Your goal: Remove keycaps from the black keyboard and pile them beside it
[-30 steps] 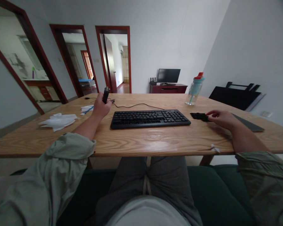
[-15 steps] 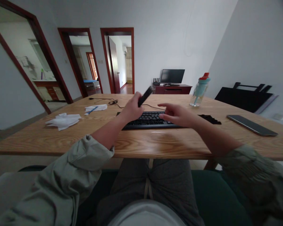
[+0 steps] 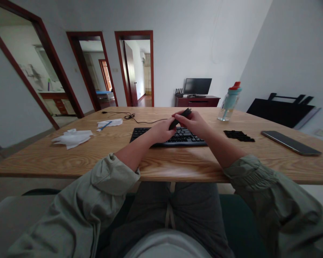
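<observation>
Wooden table [image 3: 174, 165] | left hand [image 3: 163, 130] gripping black cylinder [image 3: 186, 113] | right hand [image 3: 195, 124] closed on its upper part

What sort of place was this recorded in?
Probably a home, perhaps its living room: a screen stands on a low cabinet, and what look like a bed and washroom counter show beyond.

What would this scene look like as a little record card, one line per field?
Left hand: holding a black rod-like object
Right hand: fingers at the upper end of the same object
Below the hands: black keyboard, partly hidden
Surface: wooden table
Behind keyboard: thin black cable
Left side: crumpled white tissue; blue stick partly over another white tissue
Right side: flat black pieces; flat grey object; red-topped bottle
Background: dark screen on a reddish-brown cabinet
</observation>
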